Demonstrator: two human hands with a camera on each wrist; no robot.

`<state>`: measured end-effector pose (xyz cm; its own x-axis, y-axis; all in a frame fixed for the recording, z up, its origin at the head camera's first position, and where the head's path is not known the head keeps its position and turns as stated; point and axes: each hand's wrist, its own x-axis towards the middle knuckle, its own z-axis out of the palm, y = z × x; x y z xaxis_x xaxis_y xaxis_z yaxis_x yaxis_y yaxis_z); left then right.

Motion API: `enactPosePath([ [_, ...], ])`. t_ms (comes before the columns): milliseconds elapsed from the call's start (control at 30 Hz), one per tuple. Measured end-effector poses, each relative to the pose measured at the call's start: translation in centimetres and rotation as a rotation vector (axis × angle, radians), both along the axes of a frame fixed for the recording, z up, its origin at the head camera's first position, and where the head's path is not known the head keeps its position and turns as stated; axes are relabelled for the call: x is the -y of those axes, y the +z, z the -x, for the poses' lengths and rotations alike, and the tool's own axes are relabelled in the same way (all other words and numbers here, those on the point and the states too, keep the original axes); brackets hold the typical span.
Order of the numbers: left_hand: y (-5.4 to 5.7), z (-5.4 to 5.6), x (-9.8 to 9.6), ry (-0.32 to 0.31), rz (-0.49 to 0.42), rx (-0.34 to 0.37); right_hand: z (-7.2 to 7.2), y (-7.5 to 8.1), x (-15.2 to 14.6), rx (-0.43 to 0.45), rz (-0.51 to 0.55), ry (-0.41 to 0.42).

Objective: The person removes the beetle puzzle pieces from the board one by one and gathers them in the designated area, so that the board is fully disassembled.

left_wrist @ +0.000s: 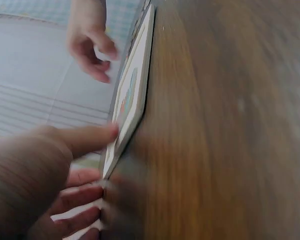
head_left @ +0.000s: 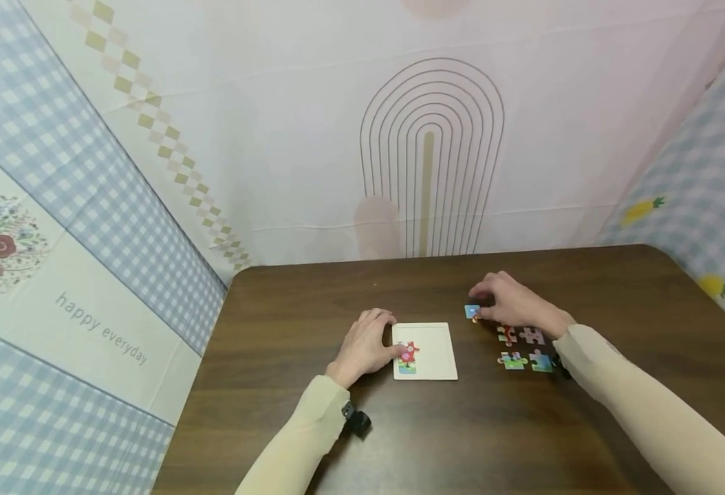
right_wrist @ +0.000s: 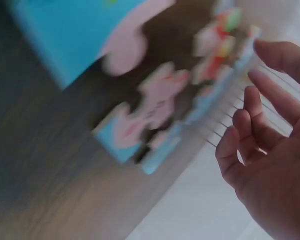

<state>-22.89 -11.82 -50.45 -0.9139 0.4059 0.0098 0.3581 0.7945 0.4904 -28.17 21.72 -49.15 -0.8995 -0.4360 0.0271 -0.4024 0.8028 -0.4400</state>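
My left hand (head_left: 364, 347) lies at the left side of a cream puzzle tray (head_left: 438, 354). Its thumb reaches straight over the rim onto the red-and-green puzzle pieces (head_left: 408, 368) set along the tray's left side. The other fingers (left_wrist: 80, 198) extend beside the tray edge. To the right, my right hand (head_left: 511, 300) hovers over the table with thumb and fingers apart. Its thumb tip is right at a small blue puzzle piece (head_left: 471, 311). In the left wrist view, a gap shows between the right hand's thumb and fingers.
Loose puzzle pieces lie near the right forearm: a red one (head_left: 506, 335), a pink one (head_left: 532, 335), a green-and-blue one (head_left: 514, 361) and a blue one (head_left: 540, 361). They stand on a dark wooden table (head_left: 313, 295) whose far edge meets a patterned cloth (head_left: 300, 172).
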Motion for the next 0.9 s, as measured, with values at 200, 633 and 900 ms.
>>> enactPosePath([
  [200, -0.3, -0.1, 1.2, -0.084, -0.037, 0.050, -3.1, 2.6, 1.8, -0.075, 0.140, -0.126],
  [633, -0.6, -0.6, 1.1, -0.095, 0.035, 0.052, -6.9, -0.5, 11.5, 0.072, 0.007, 0.003],
  [900, -0.2, -0.7, 0.7, -0.078, 0.038, 0.045, -6.4, -1.0, 12.8, 0.064, 0.039, -0.015],
])
